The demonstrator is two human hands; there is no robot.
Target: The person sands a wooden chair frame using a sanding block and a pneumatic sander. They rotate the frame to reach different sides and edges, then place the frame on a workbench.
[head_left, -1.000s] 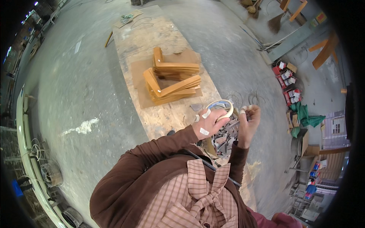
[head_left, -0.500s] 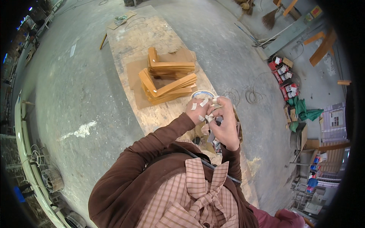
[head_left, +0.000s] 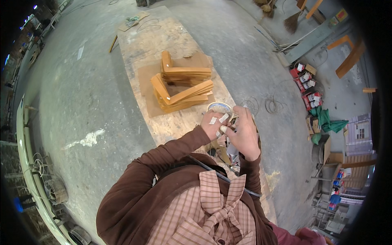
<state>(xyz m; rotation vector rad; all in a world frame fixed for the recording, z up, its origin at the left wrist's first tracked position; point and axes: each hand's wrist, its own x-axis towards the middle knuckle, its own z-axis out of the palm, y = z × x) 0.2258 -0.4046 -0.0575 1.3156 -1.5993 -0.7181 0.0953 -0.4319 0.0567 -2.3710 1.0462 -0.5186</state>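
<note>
My left hand (head_left: 210,125) and my right hand (head_left: 244,136) meet in front of my chest. Two small white strips (head_left: 223,118) lie on the back of the left hand, whose curled fingers are mostly hidden. White material wraps or covers the tip of my right thumb. The right fingers bend toward the left hand, and whatever lies between the two hands is too small to make out. Just beyond them sits a round tub (head_left: 219,107) with a pale rim and blue marking. Farther off, L-shaped orange-brown wooden pieces (head_left: 183,96) are stacked in two piles.
The piles rest on brown cardboard (head_left: 143,81) atop a long plywood table (head_left: 134,53). Assorted small items (head_left: 230,157) crowd below my hands. On the floor at right are a coil of wire (head_left: 272,105), red containers (head_left: 304,85) and green cloth (head_left: 323,118). Brooms (head_left: 291,23) hang farther back.
My right hand's fingers have straightened a little and shifted off the left hand's knuckles. Both hands sit slightly lower, showing more of the tub. The whole view has shifted slightly.
</note>
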